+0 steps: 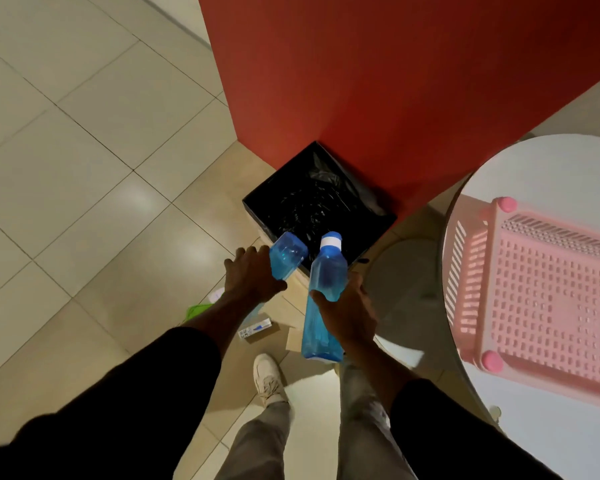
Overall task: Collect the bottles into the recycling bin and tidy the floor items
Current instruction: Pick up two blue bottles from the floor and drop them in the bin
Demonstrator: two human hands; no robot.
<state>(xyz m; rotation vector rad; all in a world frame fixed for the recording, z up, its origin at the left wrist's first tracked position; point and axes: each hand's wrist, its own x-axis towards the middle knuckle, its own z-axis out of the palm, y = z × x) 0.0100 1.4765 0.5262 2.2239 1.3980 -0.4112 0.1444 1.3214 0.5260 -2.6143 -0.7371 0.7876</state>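
Left fingers (248,252) wrapped round one blue bottle (287,255), right fingers (317,296) round a capped bottle (323,299), both poised over the black-lined bin (321,202) beside the red wall (395,81), prob. for dropping; cardboard scraps (258,329) litter the floor (84,168).

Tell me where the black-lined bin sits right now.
In the head view the bin stands on the tiled floor against the red wall's corner, just beyond the blue bottles held in both hands, left of the round white table.
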